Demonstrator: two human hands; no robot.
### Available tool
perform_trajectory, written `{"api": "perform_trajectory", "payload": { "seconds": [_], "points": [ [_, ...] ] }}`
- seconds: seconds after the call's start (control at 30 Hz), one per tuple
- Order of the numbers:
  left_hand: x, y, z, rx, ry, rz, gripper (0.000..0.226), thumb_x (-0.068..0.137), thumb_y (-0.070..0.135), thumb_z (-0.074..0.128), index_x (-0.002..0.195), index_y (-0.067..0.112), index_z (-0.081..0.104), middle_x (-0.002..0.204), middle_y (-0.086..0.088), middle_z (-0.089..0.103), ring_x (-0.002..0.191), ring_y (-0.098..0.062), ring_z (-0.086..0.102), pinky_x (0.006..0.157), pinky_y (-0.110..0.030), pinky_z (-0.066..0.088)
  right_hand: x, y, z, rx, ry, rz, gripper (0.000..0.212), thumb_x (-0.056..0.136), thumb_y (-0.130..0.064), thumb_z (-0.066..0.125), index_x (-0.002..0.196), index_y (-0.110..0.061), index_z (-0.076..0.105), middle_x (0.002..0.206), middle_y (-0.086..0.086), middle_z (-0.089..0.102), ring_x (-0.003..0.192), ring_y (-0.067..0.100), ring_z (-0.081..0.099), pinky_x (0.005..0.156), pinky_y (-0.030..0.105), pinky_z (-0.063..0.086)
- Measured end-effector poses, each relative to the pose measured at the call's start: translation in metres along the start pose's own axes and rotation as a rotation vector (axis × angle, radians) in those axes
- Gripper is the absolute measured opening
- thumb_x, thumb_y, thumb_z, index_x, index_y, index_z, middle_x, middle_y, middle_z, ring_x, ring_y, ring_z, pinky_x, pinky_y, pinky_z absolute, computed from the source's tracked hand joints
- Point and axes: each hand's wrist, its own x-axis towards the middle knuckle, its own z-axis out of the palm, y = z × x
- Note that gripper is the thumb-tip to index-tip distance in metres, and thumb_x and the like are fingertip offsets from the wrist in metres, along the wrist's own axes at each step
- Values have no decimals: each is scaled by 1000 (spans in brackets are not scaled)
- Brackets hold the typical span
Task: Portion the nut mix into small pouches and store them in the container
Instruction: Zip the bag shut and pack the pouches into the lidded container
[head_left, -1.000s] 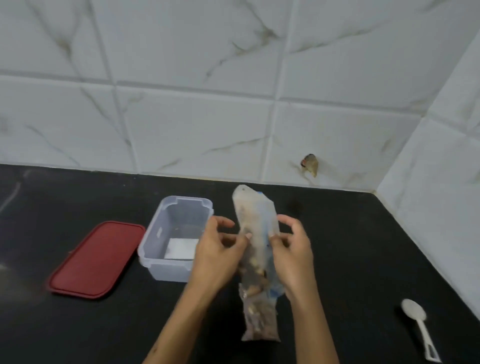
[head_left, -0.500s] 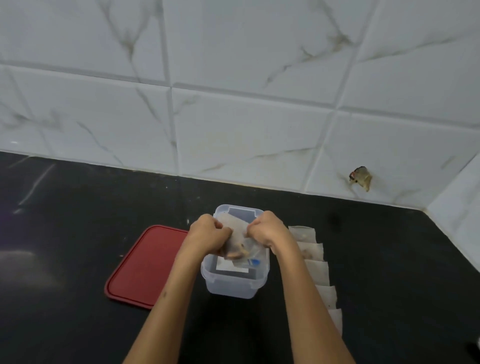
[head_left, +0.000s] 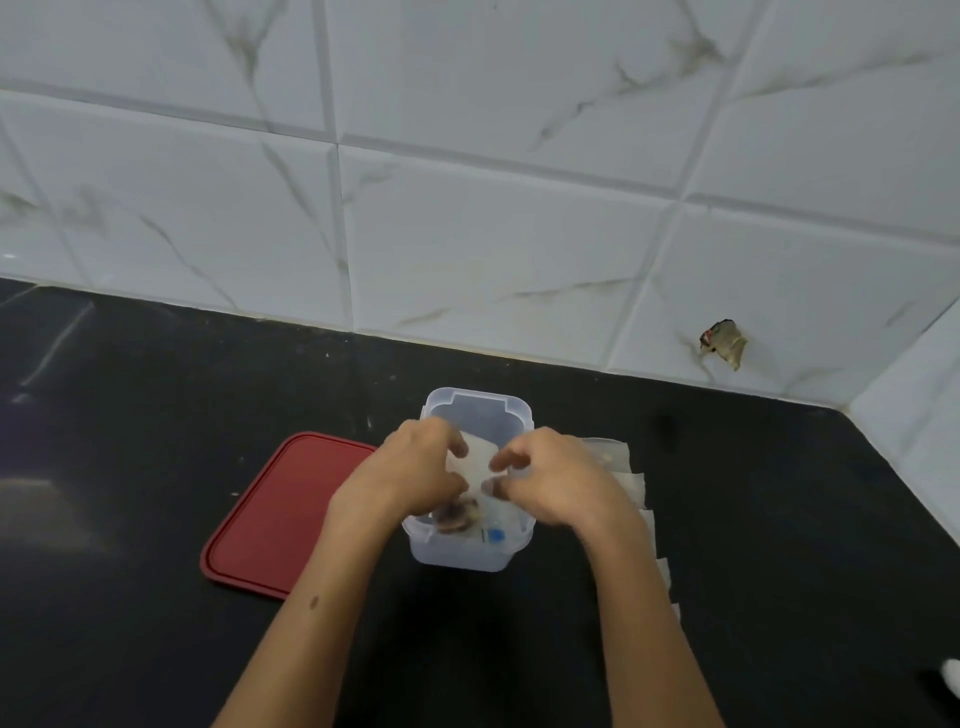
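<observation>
Left hand (head_left: 415, 475): I see it over the left half of the container, fingers curled in on the left side of a nut pouch, pinching it.
Right hand (head_left: 550, 480): over the right half, fingertips bent onto the right side of the same pouch; both hands have hold of it.
Nut pouch (head_left: 475, 465): a pale translucent packet held between my two hands inside the container's mouth, its nut-filled end (head_left: 457, 514) low at the near-left corner.
Container (head_left: 478, 410): clear plastic, open, standing on the black counter (head_left: 156, 395); the far rim shows free, the near rim sits just beyond my wrists.
Lid (head_left: 280, 512): red, flat on the counter just left of the container, its right edge hidden under my left wrist.
Other pouches (head_left: 626, 475): a row of pale packets just right of the container, running toward me, mostly hidden behind my right forearm.
Open room: wide bare counter to the far left and to the right of the pouch row; the tiled wall (head_left: 467, 234) closes the far edge and turns in at the right corner.
White thing (head_left: 953, 675): cut off by the near-right frame edge; I cannot tell what it is.
</observation>
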Motion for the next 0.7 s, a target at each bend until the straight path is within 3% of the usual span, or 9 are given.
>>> {"api": "perform_trajectory", "payload": {
  "seconds": [0.07, 0.2, 0.4, 0.53, 0.63, 0.7],
  "points": [
    [-3, 4, -1, 11, -117, 5, 43, 86, 17, 65, 128, 20, 58, 131, -4, 54, 113, -18, 55, 82, -25, 44, -5, -2, 2, -26, -101, -3, 33, 88, -16, 64, 121, -22, 63, 123, 3, 61, 95, 14, 60, 68, 18, 47],
    [4, 14, 8, 45, -180, 9, 36, 87, 12, 64, 123, 16, 64, 121, -6, 62, 102, -16, 58, 79, -25, 45, 6, -4, 16, -88, -83, 20, 29, 88, -9, 62, 115, -16, 66, 110, 7, 65, 87, 16, 59, 74, 24, 47],
    [21, 10, 22, 139, -229, -82, 31, 87, 9, 61, 118, 7, 63, 115, -11, 65, 104, -26, 62, 92, -36, 51, 27, -8, 32, -207, -66, 123, 35, 85, -9, 63, 120, -9, 56, 85, 7, 55, 81, 20, 56, 71, 29, 49],
    [21, 16, 27, 199, -247, -84, 30, 92, 13, 57, 122, 7, 56, 119, -12, 61, 109, -27, 60, 94, -36, 49, 33, -12, 40, -140, -128, 257, 38, 94, -21, 54, 129, -7, 48, 122, 12, 55, 113, 25, 55, 96, 34, 44],
    [18, 11, 27, 123, -179, -67, 31, 90, 5, 55, 120, 7, 58, 116, -11, 62, 100, -23, 60, 88, -31, 47, 26, -13, 39, -176, -80, 197, 34, 94, -21, 54, 126, -7, 51, 114, 12, 56, 105, 23, 56, 86, 33, 45],
    [15, 7, 27, 1, -75, -46, 40, 87, 0, 55, 126, 10, 57, 122, -8, 61, 106, -20, 59, 87, -28, 48, 15, -6, 33, -166, 65, 79, 29, 92, -17, 58, 120, -12, 58, 106, 8, 59, 95, 22, 58, 76, 29, 46]
  ]
}}
